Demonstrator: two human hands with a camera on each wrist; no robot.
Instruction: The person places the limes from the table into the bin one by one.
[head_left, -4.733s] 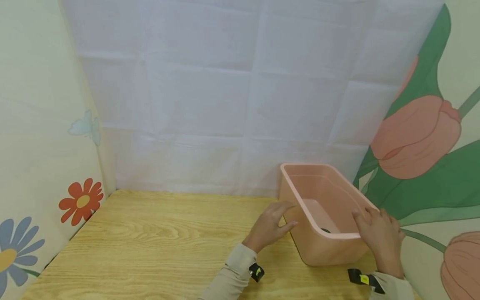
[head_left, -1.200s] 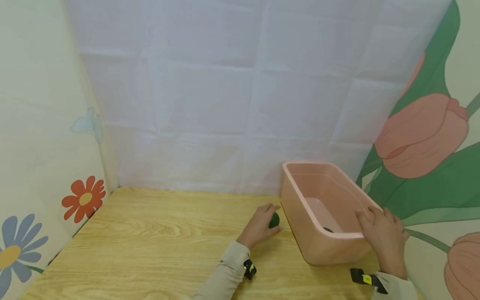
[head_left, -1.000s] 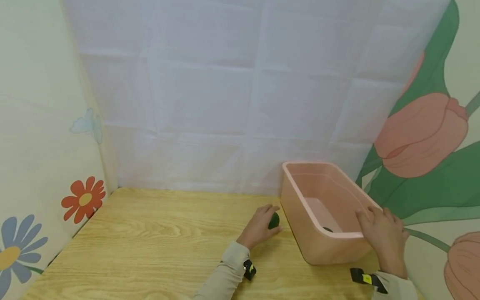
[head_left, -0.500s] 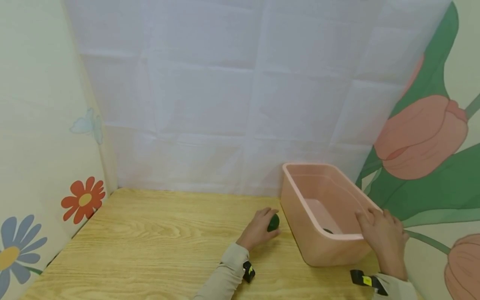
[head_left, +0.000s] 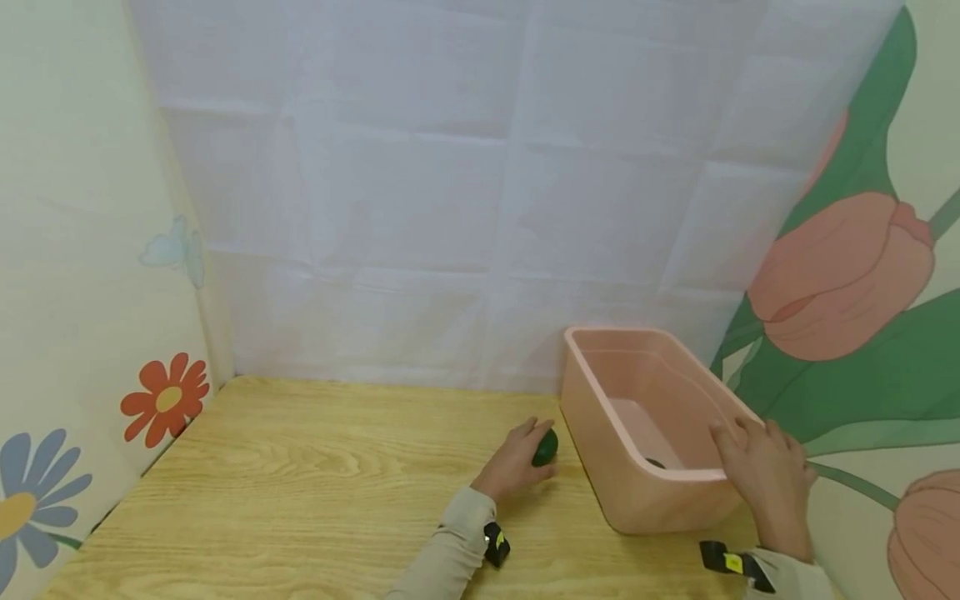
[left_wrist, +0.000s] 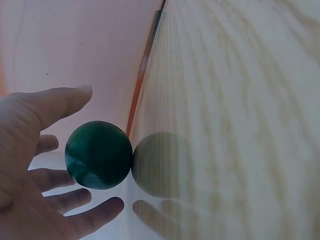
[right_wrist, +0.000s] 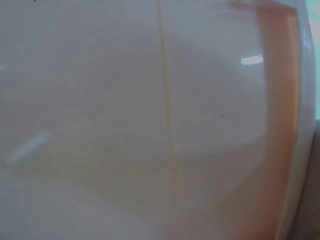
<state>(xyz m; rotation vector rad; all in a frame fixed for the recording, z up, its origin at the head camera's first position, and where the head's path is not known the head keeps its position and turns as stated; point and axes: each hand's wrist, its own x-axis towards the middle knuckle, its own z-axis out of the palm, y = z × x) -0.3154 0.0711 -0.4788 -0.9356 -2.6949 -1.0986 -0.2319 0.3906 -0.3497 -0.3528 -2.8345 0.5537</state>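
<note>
On the wooden table [head_left: 337, 467], a dark green ball [head_left: 545, 447] sits just left of a pink plastic box [head_left: 637, 496]. My left hand [head_left: 517, 460] reaches around it from the left. Seen from the left wrist, the thumb stands apart from the ball [left_wrist: 98, 155] and the outstretched fingers [left_wrist: 97, 217] lie beside and behind it. My right hand [head_left: 768, 479] rests on the near right corner of the box's rim, fingers loosely bent over it. Inside the box, a small dark green piece [head_left: 655, 463] shows, mostly hidden by the near wall.
A white sheet [head_left: 397, 200] hangs behind the table. Flower-printed panels flank it, the right panel [head_left: 840, 392] close to the box. The right wrist view is filled by a smooth pale pink surface [right_wrist: 100, 100].
Earlier my left hand was against the box's left wall with no ball visible; it has shifted left, with the ball at its fingers. Lately both edged slightly nearer me. The right hand stays.
</note>
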